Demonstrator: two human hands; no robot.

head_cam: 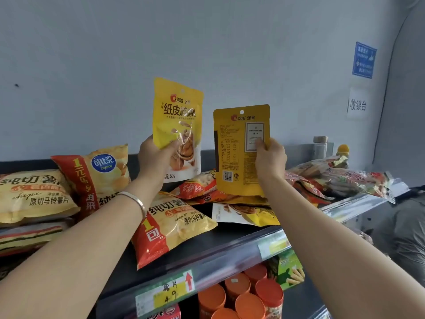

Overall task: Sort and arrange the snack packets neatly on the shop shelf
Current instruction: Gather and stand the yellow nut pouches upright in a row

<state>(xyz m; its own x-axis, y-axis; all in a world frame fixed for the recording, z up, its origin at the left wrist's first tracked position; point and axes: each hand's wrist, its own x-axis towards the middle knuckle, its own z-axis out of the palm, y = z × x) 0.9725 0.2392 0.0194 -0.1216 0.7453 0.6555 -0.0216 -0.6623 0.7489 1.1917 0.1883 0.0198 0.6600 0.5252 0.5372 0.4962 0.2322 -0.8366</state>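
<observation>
Yellow nut packet (178, 116) is held upright above the shelf (207, 245), front side shown. It is pinched at its lower left corner by the left hand (156, 160): the thumb is laid across the front and the fingers (173, 143) are curled round the edge. A bracelet (135, 199) is worn on that wrist.

Second yellow packet (239, 153), back side with barcode shown, is gripped at its right edge by the right hand (270, 158), thumb on the printed face, other fingers hidden behind. The two packets are raised side by side, apart. Whether the second one's bottom edge touches the pile below cannot be told.

On the shelf: chip bag (174, 226) flat under the left wrist, stacked chip bags (34, 194) at left, third nut packet (248, 214) lying flat near the front edge, mixed packets (340, 178) heaped at right. Price label (165, 293) is fixed on the shelf rail; orange canisters (236, 295) are stood below.
</observation>
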